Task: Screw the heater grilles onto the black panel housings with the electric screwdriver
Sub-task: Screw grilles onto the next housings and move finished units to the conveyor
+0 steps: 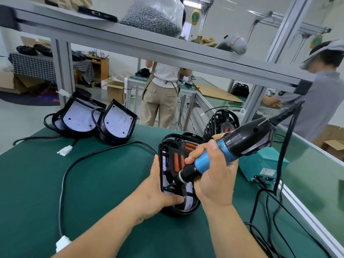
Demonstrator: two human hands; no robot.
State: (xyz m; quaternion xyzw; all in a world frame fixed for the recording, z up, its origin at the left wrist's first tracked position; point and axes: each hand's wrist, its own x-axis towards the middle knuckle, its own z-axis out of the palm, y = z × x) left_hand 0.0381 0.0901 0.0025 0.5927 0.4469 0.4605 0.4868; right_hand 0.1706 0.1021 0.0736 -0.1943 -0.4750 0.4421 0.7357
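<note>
My right hand [214, 174] is wrapped round the electric screwdriver [247, 138], which slants from upper right down to lower left, its tip inside the lower half of the black panel housing [161, 151]. My left hand [158, 194] grips the housing's left edge, thumb inside, steadying it on the worktop [93, 183].

A green-matted bench [104, 183] carries everything. At its far left, two black housings [80, 118] stand tilted side by side (white insides showing). A black cable [60, 211] loops over the mat to a white connector [63, 243] at the near left. A third housing [161, 164] rests mid-bench, with a finned grille [212, 123] just behind it. A blue box [260, 166] sits to the right, and loose cords [253, 207] trail near right.
</note>
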